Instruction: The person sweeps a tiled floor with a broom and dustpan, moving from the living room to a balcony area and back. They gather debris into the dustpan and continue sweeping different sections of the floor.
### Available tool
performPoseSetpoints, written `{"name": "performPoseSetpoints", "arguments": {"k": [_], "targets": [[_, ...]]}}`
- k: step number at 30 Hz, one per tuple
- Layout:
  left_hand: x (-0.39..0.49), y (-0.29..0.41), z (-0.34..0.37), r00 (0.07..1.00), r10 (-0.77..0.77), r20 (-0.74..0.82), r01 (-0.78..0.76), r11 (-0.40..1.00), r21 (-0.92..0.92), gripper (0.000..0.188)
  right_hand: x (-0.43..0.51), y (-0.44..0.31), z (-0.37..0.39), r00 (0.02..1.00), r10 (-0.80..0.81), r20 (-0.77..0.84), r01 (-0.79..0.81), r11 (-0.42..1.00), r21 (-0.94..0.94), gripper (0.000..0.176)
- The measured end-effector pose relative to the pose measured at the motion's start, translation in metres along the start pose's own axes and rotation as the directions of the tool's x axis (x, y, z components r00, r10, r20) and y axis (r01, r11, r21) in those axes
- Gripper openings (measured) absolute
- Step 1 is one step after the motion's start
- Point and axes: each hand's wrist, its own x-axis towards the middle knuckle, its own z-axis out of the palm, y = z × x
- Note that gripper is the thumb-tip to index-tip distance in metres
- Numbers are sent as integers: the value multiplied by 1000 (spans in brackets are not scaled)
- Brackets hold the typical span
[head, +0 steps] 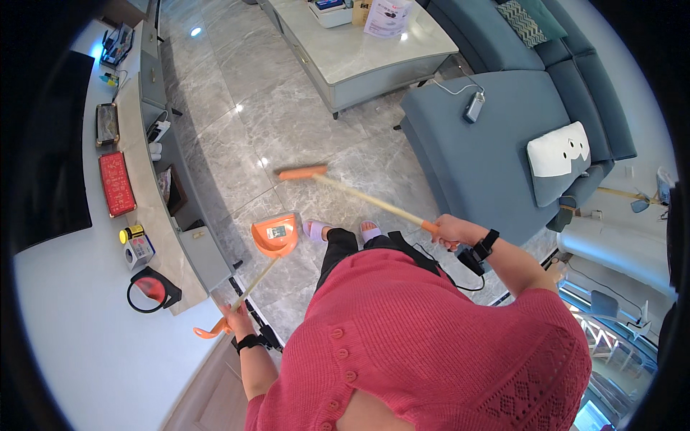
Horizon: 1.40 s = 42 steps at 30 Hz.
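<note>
My right hand (pixel 452 231) grips the orange end of a broom (pixel 372 200) with a pale handle. The broom's orange head rests on the grey tiled floor ahead of my feet, its bristles mostly hidden from above. Near its orange hooked end, my left hand (pixel 236 319) holds the handle of a long-handled dustpan (pixel 263 243). The orange pan sits on the floor left of my slippers, its wide edge facing away from me, with a sticker inside. Any dirt on the floor or in the pan is too small to make out.
A low grey cabinet (pixel 200 258) runs along the left wall, bearing a red box (pixel 117 183) and a round mirror (pixel 146 291). A coffee table (pixel 377 59) stands ahead. The blue-grey sofa (pixel 485 156) is at right, with a white-and-grey cushion (pixel 558 156) on it.
</note>
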Motion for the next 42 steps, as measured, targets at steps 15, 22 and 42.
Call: {"name": "performPoseSetpoints", "arguments": {"k": [15,22,42], "targets": [[-83,-32,-80,998,-18,-64,15,998,-61,75,93,56,-51,966,-240,-100,168,870,-463,23],[-103,-56,-102,968,-50,-245,32,996,-78,72,41,86,-7,986,-22,164,74,944,-321,5],[-224,-112,-197,876,-126,-465,-46,939,-341,68,129,-92,-5,977,-210,26,205,906,-371,10]]}}
